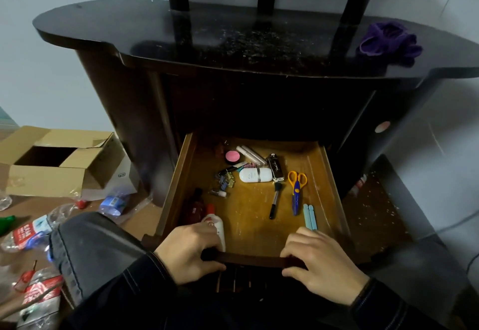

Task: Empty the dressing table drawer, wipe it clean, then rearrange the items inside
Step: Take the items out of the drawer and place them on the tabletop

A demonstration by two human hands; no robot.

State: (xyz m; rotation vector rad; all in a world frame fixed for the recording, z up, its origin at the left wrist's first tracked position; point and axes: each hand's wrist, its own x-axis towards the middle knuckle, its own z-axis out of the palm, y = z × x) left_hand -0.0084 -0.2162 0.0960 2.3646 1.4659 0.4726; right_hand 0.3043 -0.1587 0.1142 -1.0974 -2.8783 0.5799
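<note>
Left hand point(191, 254): gripping the drawer point(255, 260) front, 7 o'clock.
Right hand point(320, 261): gripping it too, 5 o'clock.
Tip: best pulled level, items point(255, 174) look loose.

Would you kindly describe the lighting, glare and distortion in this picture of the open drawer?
Head view: dim light, the drawer floor brightest, the cavity above it nearly black. Head view: soft glare on the dusty tabletop. Head view: wide-angle bending curves the tabletop's edge; the left hand and right hand gripping the drawer look sharp.
</note>
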